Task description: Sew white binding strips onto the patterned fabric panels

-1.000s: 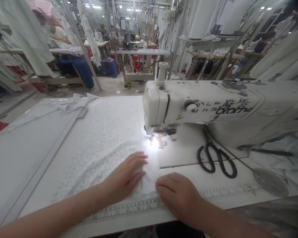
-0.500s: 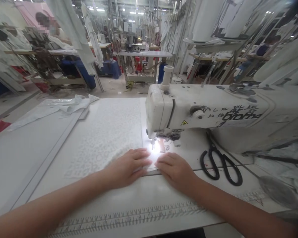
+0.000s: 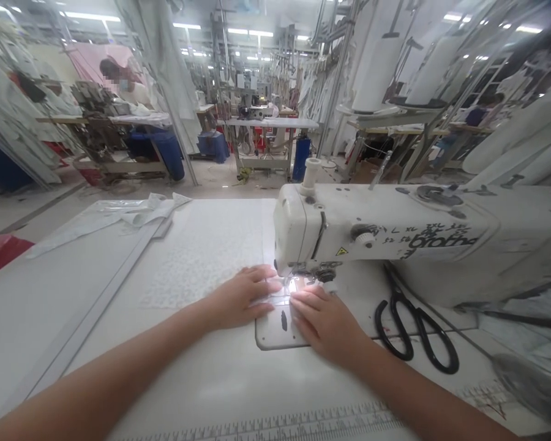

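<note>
A thin white patterned cloth (image 3: 197, 263) lies flat to the left of a white sewing machine (image 3: 344, 223), its right part under the lit needle area. My left hand (image 3: 243, 298) rests flat on the cloth's near edge, fingers stretched toward the presser foot. My right hand (image 3: 326, 321) lies palm down just right of the needle, fingers out and touching the work area; its thumb is partly hidden. Between the hands shows the metal plate (image 3: 275, 334) of the machine bed. Glare hides the needle tip and the cloth's edge there.
Black-handled scissors (image 3: 416, 327) lie right of my right hand. A ruler tape (image 3: 275, 422) runs along the front edge. Crumpled cloth pieces (image 3: 151, 208) lie at the far left. Thread cones (image 3: 377, 73) stand behind the machine. A person (image 3: 133, 92) sits at another table.
The cloth has moved away from me, baring the metal plate in front of the needle. Both hands stay by the needle, left on the cloth. The view has tilted up a little.
</note>
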{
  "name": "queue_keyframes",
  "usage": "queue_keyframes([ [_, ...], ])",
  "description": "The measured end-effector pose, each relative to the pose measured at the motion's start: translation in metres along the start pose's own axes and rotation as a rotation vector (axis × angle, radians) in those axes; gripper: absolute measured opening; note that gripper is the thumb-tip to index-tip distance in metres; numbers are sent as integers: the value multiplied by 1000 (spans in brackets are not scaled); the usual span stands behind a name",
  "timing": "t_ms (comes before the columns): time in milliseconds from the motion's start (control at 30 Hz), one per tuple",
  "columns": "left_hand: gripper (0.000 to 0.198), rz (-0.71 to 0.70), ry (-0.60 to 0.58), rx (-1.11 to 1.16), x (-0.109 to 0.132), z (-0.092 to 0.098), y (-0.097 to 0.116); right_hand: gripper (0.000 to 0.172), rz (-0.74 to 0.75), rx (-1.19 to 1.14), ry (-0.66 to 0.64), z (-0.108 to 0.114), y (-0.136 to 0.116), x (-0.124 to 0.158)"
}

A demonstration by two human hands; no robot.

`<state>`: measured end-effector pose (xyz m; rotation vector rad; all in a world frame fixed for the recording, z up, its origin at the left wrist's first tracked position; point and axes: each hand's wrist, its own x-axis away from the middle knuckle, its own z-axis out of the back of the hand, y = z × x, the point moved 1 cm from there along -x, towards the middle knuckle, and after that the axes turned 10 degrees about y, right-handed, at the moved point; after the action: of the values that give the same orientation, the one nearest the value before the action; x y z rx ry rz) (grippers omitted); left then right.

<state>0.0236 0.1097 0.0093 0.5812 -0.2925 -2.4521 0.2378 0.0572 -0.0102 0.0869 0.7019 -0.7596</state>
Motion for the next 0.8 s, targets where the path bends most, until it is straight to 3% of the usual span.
queue_keyframes([
  [267,31,-30,-41,9,-1,3,4,22,-3,-49,31,2,1,1],
  [367,29,-14,-7,19,-1,5,2,20,-15,-68,46,5,2,2],
  [533,35,319,222,-15,4,15,-27,20,-79,-46,43,8,5,4],
  [700,42,643,229,-222,12,29,-68,27,-89,-21,-38,4,5,5],
  [800,44,766,246,-371,18,38,-83,24,-96,-7,-91,3,4,5],
])
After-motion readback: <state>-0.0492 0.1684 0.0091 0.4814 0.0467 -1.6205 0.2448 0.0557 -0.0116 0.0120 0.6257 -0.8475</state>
